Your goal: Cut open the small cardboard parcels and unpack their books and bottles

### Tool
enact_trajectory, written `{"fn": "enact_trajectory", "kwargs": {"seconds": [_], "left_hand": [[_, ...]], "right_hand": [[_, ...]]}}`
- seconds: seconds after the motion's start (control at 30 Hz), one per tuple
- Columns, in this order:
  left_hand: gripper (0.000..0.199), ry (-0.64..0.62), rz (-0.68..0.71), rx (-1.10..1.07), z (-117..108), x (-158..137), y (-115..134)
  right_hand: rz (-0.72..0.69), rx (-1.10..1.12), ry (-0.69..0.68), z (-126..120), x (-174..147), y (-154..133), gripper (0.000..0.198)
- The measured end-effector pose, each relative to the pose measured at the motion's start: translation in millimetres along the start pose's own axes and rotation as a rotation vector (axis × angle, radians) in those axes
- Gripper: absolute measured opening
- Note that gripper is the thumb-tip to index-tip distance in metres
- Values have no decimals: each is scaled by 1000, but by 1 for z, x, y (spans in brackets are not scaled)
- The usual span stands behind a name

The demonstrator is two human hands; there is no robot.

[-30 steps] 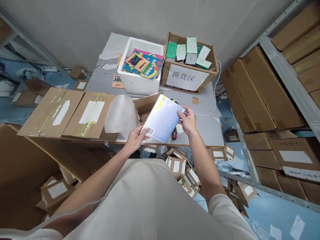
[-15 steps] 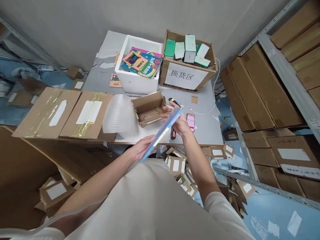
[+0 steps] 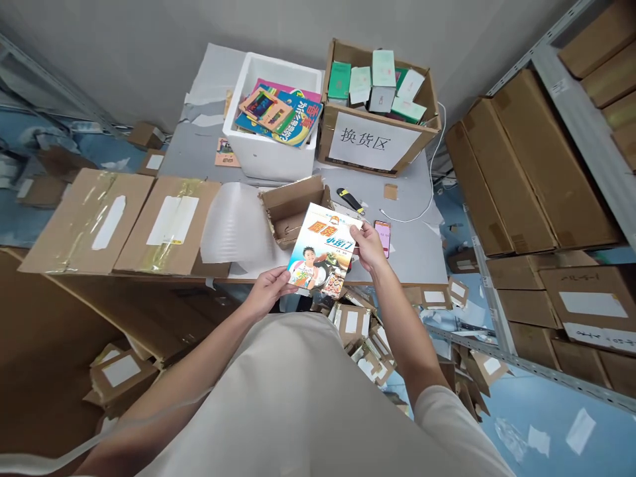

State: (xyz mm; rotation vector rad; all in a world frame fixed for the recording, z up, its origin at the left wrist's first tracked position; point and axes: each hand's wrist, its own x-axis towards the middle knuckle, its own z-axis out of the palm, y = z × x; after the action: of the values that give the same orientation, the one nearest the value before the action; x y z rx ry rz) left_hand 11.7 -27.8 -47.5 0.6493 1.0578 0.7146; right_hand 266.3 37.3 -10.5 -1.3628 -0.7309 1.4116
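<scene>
Between my two hands is a thin book (image 3: 322, 255), its colourful cover facing up, with orange and blue lettering, a person and food pictures. My left hand (image 3: 271, 291) grips its lower left corner, thumb on top. At the upper right edge my right hand (image 3: 368, 246) pinches it, thumb over the cover. Just behind the book lies an open, torn cardboard box (image 3: 293, 202), partly covered by it. A black and yellow box cutter (image 3: 350, 200) rests beyond the right hand, and a phone (image 3: 382, 237) with a lit screen lies beside that hand.
A white foam box (image 3: 271, 162) with several books and a carton (image 3: 332, 142) of green and white boxes stand at the back. Bubble wrap (image 3: 233, 225) and taped cartons (image 3: 163, 258) are on the left. A shelf (image 3: 551, 86) stands right; opened boxes (image 3: 350, 321) litter the floor.
The book has turned from nearly edge-on to cover up. My right hand's spread fingers have closed on its right edge, and my left hand still holds the lower left.
</scene>
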Motion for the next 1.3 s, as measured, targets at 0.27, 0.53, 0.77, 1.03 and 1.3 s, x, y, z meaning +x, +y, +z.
{"fn": "enact_trajectory", "kwargs": {"seconds": [0.27,0.53,0.77,1.03,1.3], "left_hand": [[59,32,-74,5,-2,-5,-14],[56,71,-110,-46,0,-7,-33],[52,115,-82,-111,7,1,-40],[49,140,-47,-139,18,5,-37],[53,218,34,-144,19,12,-18]], "right_hand": [[83,36,-1,-21,-4,39,44],[156,82,-93,-36,-13,56,51],[148,44,-177,-38,-9,49,57],[216,7,-339,-34,-34,60,83],[294,13,-461,-20,-56,62,86]]}}
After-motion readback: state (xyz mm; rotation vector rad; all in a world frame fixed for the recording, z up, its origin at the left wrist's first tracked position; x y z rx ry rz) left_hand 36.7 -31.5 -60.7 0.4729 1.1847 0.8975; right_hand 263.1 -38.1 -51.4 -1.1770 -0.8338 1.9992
